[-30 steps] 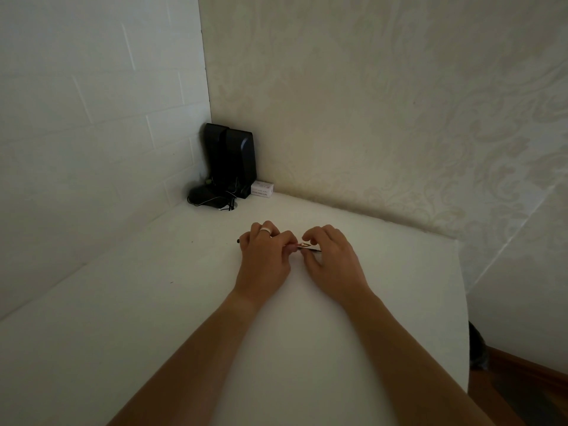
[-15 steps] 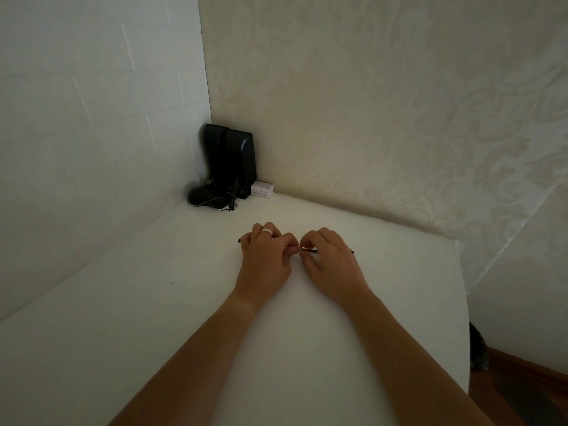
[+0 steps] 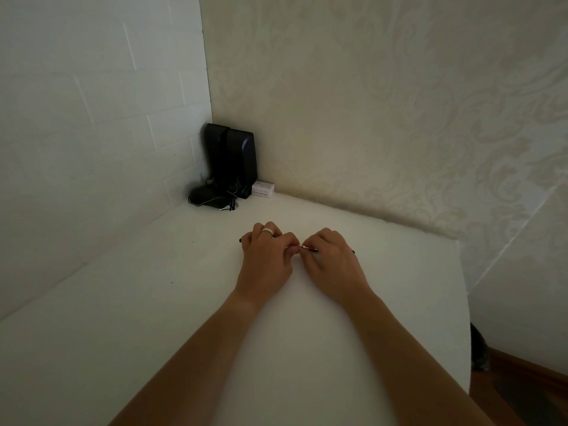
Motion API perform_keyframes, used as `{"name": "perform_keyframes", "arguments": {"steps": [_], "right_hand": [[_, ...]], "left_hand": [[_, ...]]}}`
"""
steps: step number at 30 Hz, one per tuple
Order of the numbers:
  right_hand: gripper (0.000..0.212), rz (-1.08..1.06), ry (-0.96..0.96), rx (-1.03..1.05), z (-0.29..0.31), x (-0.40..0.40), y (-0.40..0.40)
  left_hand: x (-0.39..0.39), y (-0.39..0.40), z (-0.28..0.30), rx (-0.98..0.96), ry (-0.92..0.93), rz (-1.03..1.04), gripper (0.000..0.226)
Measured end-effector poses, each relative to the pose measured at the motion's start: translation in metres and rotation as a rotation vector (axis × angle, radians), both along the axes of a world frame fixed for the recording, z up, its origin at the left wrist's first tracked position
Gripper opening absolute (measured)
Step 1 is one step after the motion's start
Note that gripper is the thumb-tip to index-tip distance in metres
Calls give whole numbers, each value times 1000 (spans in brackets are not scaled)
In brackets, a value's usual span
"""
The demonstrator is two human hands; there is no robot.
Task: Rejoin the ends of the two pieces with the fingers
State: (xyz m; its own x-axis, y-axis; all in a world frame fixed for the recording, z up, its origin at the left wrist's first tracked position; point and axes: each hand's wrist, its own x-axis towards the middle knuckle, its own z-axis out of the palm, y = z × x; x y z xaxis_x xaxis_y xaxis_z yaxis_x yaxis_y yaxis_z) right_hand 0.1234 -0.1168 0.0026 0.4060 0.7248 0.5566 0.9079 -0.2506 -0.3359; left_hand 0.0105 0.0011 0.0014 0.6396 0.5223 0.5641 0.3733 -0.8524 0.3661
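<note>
Both my hands rest side by side on a white table [image 3: 153, 318], holding a thin dark pen [image 3: 309, 248] that lies crosswise under them. My left hand [image 3: 266, 259], with a ring on one finger, curls its fingers round the left part; a dark tip pokes out past its knuckles. My right hand [image 3: 330, 261] pinches the right part, where a gold-coloured band shows between the two hands. The pen's right end peeks out beyond my right hand. Most of the pen is hidden by my fingers.
Two black speakers [image 3: 233, 161] with a tangle of cables [image 3: 215, 201] stand in the far corner, a small white box [image 3: 262, 189] beside them. Walls close the table on the left and back. The table's right edge [image 3: 464, 302] drops to a wooden floor.
My right hand has slid slightly right along the pen, so its right end shows past the hand. My left hand has stayed put.
</note>
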Motion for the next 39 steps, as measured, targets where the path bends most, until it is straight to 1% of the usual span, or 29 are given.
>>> {"name": "perform_keyframes", "arguments": {"steps": [4,8,11,13,18,23,27,29,34,39], "right_hand": [[15,4,22,35,2,-1,-1],[4,43,18,18,2,1,-1],[13,9,33,12,-2,3,1],[15,-1,38,14,-1,1,1],[6,42,3,21,2,0,-1],[13,47,0,34,0,2,0],[32,55,1,21,1,1,0],[37,54,-1,16,2,0,0],[42,58,-12,-9,1,0,1],[38,74,-3,9,-1,3,1]], "left_hand": [[0,1,0,-8,-7,-7,9],[0,0,1,-17,-1,-17,8],[0,0,1,-16,-1,-20,9],[0,0,1,-18,-12,-17,8],[0,0,2,-22,-13,-23,9],[-1,1,3,-47,-31,-58,12],[-2,2,3,-39,-59,-78,10],[-3,2,3,-23,-68,-85,9],[-2,3,2,-1,-84,-91,8],[-2,2,4,7,-96,-96,8]]}}
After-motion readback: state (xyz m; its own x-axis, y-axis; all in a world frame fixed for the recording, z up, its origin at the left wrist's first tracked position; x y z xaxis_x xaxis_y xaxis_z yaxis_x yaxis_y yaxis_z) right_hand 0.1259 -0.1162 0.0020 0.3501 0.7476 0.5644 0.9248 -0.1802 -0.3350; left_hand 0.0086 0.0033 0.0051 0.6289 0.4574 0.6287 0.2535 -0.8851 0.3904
